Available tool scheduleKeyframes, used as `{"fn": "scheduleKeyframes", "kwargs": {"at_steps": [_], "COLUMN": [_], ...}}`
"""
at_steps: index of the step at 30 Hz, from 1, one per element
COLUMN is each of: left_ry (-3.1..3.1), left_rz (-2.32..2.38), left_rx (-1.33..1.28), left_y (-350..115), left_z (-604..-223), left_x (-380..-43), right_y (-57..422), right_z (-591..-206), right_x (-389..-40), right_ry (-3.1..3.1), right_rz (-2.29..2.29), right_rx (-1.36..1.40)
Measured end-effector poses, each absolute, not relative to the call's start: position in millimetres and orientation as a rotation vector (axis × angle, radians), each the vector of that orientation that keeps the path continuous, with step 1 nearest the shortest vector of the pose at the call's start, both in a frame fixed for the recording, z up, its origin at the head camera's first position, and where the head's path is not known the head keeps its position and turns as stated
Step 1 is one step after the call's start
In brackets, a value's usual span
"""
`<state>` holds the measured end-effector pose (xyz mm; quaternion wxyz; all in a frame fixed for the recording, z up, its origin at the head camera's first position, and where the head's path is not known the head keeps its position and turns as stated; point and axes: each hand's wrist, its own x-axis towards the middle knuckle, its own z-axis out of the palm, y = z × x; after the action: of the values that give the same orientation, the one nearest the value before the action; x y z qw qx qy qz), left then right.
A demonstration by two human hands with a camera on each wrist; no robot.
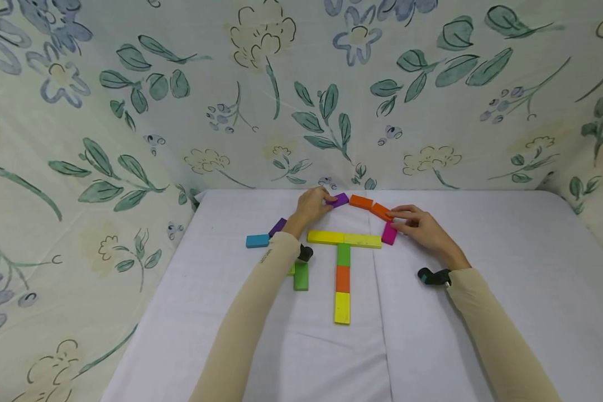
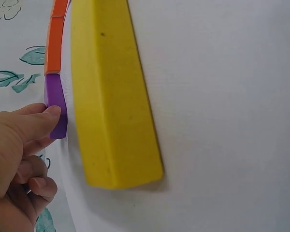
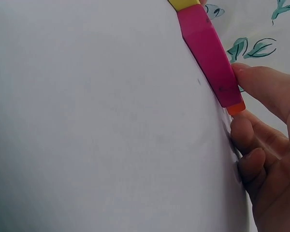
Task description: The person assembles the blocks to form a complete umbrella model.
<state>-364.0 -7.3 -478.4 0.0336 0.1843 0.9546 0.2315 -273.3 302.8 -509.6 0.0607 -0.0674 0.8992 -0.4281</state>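
My left grip (image 1: 312, 205) pinches the purple block (image 1: 339, 200), at twelve o'clock from the yellow bar (image 1: 343, 238); I'd ease it flush to the orange block (image 1: 360, 202) at three o'clock. My right grip (image 1: 424, 229) touches the magenta block (image 1: 389, 234); pinching, I can't tell.

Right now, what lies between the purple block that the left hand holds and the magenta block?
In the head view, two orange blocks lie between the purple block and the magenta block.

Floral cloth (image 1: 201, 117) behind white-covered table (image 1: 522, 240)
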Motion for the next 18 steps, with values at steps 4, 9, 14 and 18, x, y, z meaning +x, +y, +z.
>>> {"fn": "scheduleKeyframes", "kwargs": {"at_steps": [4, 9, 14, 18], "left_ry": [2.934, 2.919, 2.877, 2.874], "left_rz": [0.720, 0.730, 0.824, 0.892], "left_rx": [0.553, 0.562, 0.593, 0.622], "left_y": [-6.5, -8.4, -19.4, -39.5], "left_z": [-478.9, -478.2, -479.2, -480.1], "left_x": [-364.2, -362.1, -360.1, -360.3], "right_y": [303.2, 303.3, 303.2, 303.6], "right_z": [-509.5, -509.7, -510.2, -510.2], "right_x": [-273.7, -274.3, -274.4, -273.5], "right_ry": [2.728, 2.724, 2.716, 2.712], "right_rz": [-1.289, -1.295, -1.305, -1.311], "right_rx": [-0.206, -0.200, -0.191, -0.192]}}
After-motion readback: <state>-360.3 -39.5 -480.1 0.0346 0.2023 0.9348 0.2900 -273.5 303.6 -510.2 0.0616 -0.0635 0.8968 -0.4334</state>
